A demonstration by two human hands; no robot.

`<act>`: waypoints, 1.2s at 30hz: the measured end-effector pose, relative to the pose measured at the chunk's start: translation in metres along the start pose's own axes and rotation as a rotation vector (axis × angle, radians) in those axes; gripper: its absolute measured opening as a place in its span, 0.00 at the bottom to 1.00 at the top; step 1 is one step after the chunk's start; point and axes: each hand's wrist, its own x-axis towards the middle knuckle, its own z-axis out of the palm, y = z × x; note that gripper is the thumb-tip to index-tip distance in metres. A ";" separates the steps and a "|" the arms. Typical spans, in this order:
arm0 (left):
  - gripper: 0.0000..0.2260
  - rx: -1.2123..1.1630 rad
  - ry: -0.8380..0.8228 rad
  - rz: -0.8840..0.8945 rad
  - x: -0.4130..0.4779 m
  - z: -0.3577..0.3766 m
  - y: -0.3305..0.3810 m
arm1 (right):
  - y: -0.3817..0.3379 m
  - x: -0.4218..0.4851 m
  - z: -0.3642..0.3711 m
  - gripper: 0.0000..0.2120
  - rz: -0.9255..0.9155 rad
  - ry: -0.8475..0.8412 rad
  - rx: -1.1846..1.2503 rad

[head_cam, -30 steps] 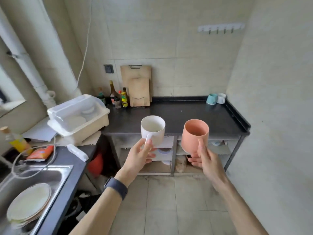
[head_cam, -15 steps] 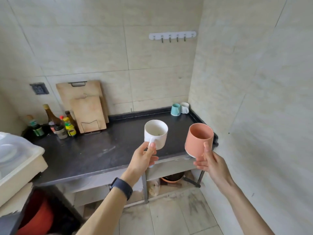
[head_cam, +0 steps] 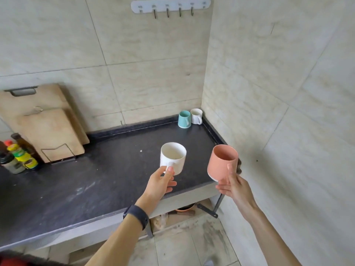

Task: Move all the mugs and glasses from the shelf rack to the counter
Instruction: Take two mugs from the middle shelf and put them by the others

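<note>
My left hand (head_cam: 159, 184) grips a white mug (head_cam: 172, 157) by its handle, upright in the air above the front part of the black counter (head_cam: 86, 181). My right hand (head_cam: 233, 188) holds a salmon-pink mug (head_cam: 221, 162) by its handle, above the counter's front right corner. A teal mug (head_cam: 184, 119) and a small white mug (head_cam: 196, 116) stand side by side in the counter's far right corner. Below the counter, the shelf rack (head_cam: 184, 214) shows only partly, with an orange pan on it.
Two wooden cutting boards (head_cam: 48, 129) lean on the back wall at the left. Sauce bottles (head_cam: 18, 156) stand at the counter's far left. A hook rail (head_cam: 170, 5) hangs high on the back wall. The tiled side wall (head_cam: 278, 112) runs along the counter's right edge.
The view has closed in on the counter and swung right. Both hands have carried their mugs forward over the counter's front right area. The sink and dish bin have left view.
</note>
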 end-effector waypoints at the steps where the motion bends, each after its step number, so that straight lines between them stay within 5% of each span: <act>1: 0.11 -0.005 0.007 -0.024 0.017 0.009 0.001 | 0.000 0.020 -0.001 0.30 0.015 -0.015 -0.011; 17: 0.15 -0.192 0.095 -0.430 0.224 0.132 -0.020 | 0.012 0.247 0.010 0.24 0.409 -0.154 -0.075; 36: 0.11 -0.231 0.031 -0.503 0.404 0.165 -0.040 | 0.028 0.441 0.063 0.17 0.565 -0.037 0.074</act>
